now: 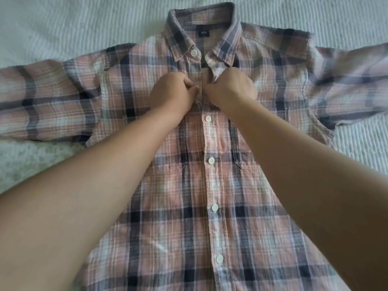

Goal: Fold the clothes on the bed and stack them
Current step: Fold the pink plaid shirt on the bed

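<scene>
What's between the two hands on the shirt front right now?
In the head view, only the shirt's button placket lies between the left hand and right hand; both pinch the plaid shirt there, just below the collar.

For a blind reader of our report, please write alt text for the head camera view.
Both hands, left hand and right hand, pinch the front placket of a pink plaid button-down shirt just below its collar. The shirt lies face up, sleeves spread, on a white ribbed bedspread.

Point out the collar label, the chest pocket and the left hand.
Collar label (204,33): head view, middle of the dark tag inside the collar.
Chest pocket (247,158): head view, its lower front panel beside the right forearm.
Left hand (171,91): head view, back of the hand.
</scene>
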